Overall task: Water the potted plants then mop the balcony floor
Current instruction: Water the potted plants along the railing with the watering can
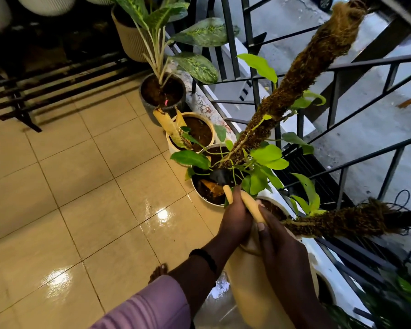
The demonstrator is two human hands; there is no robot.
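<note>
Both hands (254, 224) around watering can (254, 288)

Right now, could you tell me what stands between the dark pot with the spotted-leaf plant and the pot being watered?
In the head view, one cream pot of soil with a yellowed leaf.

Pots run in a row along the railing (294, 74) on your right, tiled floor (69, 186) to their left. Your left hand (235, 219) and right hand (280, 243) hold the watering can (252, 293), its spout (228, 194) over the nearest pole pot (208, 198). Rack (33, 91) far left.
</note>
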